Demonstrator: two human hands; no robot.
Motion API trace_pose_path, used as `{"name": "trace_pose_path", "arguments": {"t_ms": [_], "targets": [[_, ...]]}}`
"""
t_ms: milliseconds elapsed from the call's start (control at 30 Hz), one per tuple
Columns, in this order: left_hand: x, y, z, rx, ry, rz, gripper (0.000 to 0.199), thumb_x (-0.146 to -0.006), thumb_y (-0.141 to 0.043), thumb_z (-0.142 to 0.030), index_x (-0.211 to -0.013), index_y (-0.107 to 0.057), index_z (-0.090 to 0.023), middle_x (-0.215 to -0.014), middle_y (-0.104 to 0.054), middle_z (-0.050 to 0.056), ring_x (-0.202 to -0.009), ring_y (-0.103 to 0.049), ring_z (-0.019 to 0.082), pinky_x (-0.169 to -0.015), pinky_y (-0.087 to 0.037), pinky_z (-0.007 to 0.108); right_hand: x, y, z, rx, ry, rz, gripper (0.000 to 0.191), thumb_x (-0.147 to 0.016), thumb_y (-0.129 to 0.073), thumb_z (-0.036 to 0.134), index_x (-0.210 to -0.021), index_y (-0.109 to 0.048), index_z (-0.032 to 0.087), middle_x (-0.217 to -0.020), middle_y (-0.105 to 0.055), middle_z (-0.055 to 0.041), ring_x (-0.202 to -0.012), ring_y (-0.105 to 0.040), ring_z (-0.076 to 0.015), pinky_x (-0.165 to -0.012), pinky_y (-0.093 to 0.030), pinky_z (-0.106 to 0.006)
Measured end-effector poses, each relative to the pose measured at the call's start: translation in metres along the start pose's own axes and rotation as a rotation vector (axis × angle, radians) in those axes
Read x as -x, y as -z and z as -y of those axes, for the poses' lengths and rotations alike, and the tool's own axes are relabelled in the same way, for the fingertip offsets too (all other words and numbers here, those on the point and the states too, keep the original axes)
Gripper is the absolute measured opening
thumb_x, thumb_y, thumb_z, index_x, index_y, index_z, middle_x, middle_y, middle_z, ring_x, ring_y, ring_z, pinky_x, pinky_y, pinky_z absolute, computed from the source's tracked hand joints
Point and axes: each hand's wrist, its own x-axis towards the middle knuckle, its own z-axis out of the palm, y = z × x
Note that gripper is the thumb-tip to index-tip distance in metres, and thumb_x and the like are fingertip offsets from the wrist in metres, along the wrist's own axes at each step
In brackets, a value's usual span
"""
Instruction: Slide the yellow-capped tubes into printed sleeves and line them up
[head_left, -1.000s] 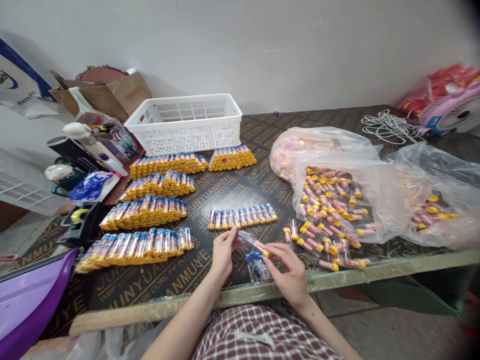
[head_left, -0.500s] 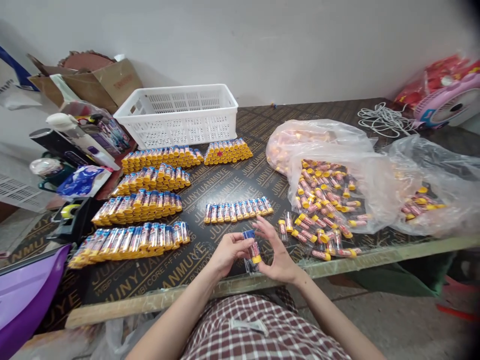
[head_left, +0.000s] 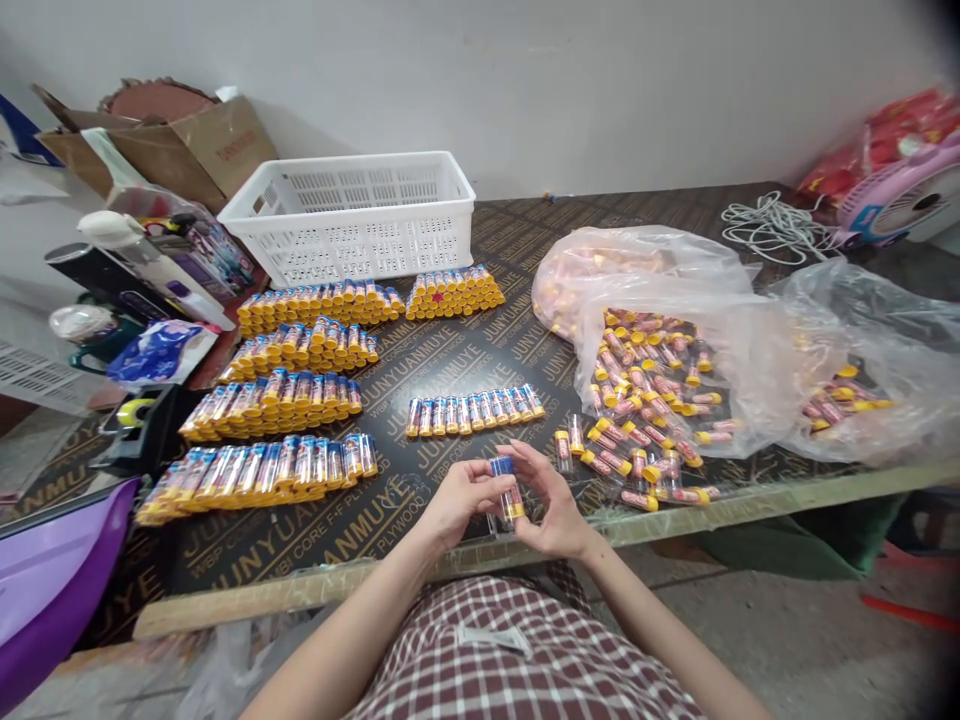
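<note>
Near the table's front edge, my left hand (head_left: 466, 500) and my right hand (head_left: 553, 508) meet around one small clear tube (head_left: 511, 491) with a blue cap and a yellow base. My left fingers pinch it near the blue end, while my right thumb and fingers close on its other side. Behind my hands lies a single row of similar capped tubes (head_left: 474, 410). To my right is a loose heap of tubes (head_left: 649, 390) with yellow ends, some spilling out of a clear plastic bag (head_left: 757, 370). Clear plastic partly shows under my hands.
Stacked rows of finished-looking tubes (head_left: 262, 470) fill the left side. Behind them stands a white basket (head_left: 360, 240). A tape dispenser (head_left: 139, 430) and a purple bin (head_left: 67, 590) are at far left; a pink fan (head_left: 892, 200) and coiled cable (head_left: 776, 225) at far right.
The tube in my hands now stands more upright, its blue cap seated on its top end. My right fingers have closed in nearer to it. The view has shifted slightly.
</note>
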Motion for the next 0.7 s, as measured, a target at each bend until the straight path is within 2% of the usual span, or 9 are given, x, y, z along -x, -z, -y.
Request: {"name": "trace_pose_path", "arguments": {"t_ms": [433,533,633,700], "targets": [[0.001,-0.001,0.0,0.015,-0.003,-0.012,0.041,-0.055,-0.083,-0.037,-0.082,-0.069,-0.009,-0.071,-0.068,0.006,-0.058,-0.06,0.012,-0.058,-0.046,0.024,-0.002,-0.003,0.0,-0.063,0.004,-0.018,0.085,-0.062,-0.051,0.004,-0.141,-0.027,0.026,-0.139,-0.044,-0.0095,-0.125,-0.048,-0.0252,-0.103,-0.043,-0.042],[-0.003,0.0,0.0,0.011,-0.008,-0.028,0.04,-0.055,-0.083,-0.038,-0.078,-0.067,-0.01,-0.068,-0.067,0.005,-0.058,-0.061,0.013,-0.059,-0.047,0.025,-0.006,-0.004,-0.001,-0.056,-0.012,-0.003,0.085,-0.066,-0.051,0.005,-0.143,-0.023,0.027,-0.142,-0.041,-0.0092,-0.127,-0.046,-0.0242,-0.104,-0.042,-0.042],[-0.014,0.016,-0.011,-0.159,-0.103,-0.136,0.038,-0.054,-0.082,-0.041,-0.072,-0.066,-0.012,-0.063,-0.066,0.004,-0.054,-0.059,0.014,-0.056,-0.045,0.025,-0.009,-0.002,-0.002,0.019,-0.035,0.017,0.087,-0.072,-0.055,0.009,-0.146,-0.013,0.03,-0.151,-0.024,-0.0088,-0.131,-0.041,-0.025,-0.106,-0.039,-0.045],[-0.023,0.036,-0.027,-0.428,-0.239,-0.323,0.034,-0.054,-0.08,-0.043,-0.065,-0.065,-0.014,-0.058,-0.064,0.003,-0.053,-0.057,0.015,-0.055,-0.042,0.025,-0.01,0.001,-0.005,0.083,-0.036,0.004,0.089,-0.075,-0.059,0.014,-0.147,-0.009,0.031,-0.154,-0.016,-0.0079,-0.132,-0.038,-0.0264,-0.107,-0.037,-0.047]]}}
